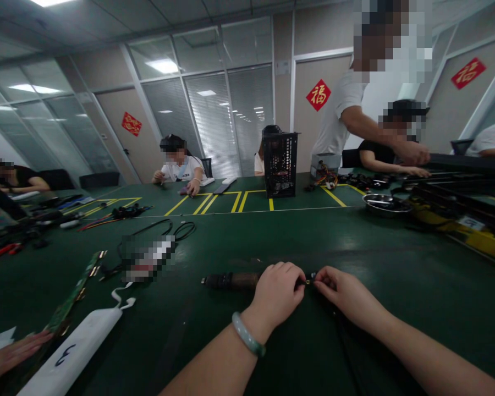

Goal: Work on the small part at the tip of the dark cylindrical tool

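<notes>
Low over the green bench [400, 335], the left hand [278, 294] and right hand [346, 294] are working close together, their fingers [319, 278] clamped on a small metal connector [309, 281] for steady, fine control.

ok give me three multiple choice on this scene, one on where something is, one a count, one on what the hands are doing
1. Where is the metal bowl?
A. on the floor
B. on the green-matted table, right of the black mesh case
C. in a person's hand

2. How many red signs show on the walls?
A. one
B. two
C. three

3. What are the left hand and right hand doing?
A. both pinching a small connector
B. lying flat, apart
C. typing on a keyboard

1: B, the bowl sits on the table beyond the hands.
2: C, the red signs show at left, centre and right.
3: A, the fingertips of both hands meet at the connector.
</notes>
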Tool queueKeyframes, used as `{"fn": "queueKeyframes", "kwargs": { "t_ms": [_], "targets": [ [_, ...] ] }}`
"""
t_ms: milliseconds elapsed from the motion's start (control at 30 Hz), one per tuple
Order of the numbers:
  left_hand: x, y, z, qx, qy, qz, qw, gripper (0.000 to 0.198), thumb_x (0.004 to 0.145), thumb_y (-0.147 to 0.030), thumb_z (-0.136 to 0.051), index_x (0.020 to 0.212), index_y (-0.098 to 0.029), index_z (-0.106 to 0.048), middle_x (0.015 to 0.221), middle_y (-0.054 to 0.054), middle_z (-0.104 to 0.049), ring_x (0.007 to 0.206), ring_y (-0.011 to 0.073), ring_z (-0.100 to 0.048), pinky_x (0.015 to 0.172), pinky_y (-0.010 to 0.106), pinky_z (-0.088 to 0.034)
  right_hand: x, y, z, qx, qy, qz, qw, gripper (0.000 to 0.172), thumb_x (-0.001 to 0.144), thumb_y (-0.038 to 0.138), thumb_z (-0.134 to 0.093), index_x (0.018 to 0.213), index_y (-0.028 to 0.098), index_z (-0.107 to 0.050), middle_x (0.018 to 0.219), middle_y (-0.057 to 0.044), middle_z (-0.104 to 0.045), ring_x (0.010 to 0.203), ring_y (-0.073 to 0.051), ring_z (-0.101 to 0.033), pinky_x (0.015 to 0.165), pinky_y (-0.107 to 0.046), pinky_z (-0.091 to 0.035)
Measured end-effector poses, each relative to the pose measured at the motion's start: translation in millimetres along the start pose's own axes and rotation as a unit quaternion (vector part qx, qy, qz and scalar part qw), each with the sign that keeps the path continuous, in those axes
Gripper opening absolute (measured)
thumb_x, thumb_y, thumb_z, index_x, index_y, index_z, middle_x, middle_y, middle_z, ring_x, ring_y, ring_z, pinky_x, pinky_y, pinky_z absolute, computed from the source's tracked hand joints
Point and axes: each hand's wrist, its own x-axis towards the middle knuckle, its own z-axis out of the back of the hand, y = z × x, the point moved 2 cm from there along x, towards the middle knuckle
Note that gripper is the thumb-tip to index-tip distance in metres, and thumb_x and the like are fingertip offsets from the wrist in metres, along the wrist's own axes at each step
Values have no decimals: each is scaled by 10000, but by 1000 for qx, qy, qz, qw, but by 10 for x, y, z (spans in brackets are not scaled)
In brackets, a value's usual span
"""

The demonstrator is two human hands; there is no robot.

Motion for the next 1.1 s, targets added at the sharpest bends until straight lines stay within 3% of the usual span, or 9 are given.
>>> {"fn": "queueKeyframes", "kwargs": {
  "t_ms": [467, 867, 1100],
  "targets": [
    [-8, 11, -43, 23, -8, -3, 1000, 134, 840, -206, -641, 961, -222, -586, 961, -1, -620, 915, 205, -547, 807, 352, -419, -2, 48, 5, -10, -27, 9, 1000, 99, 878, 294, -544, 872, 212, -599, 766, 6, -688, 693, -157, -638, 590, -228, -436],
    [-9, -5, 3, 7, -1, 1, 1000, 90, 856, -227, -635, 939, -226, -601, 956, -13, -622, 911, 186, -551, 806, 334, -424, -15, 66, 4, 18, 6, 11, 1000, 129, 887, 320, -542, 893, 219, -622, 844, -2, -702, 755, -164, -649, 638, -233, -453],
    [-2, -45, 9, 16, 16, -29, 999, 107, 874, -170, -596, 960, -227, -625, 993, 3, -630, 964, 196, -553, 865, 351, -425, -2, 55, -24, 20, 4, 12, 1000, 152, 883, 339, -545, 891, 212, -628, 832, -13, -705, 752, -177, -648, 642, -244, -452]
  ]
}}
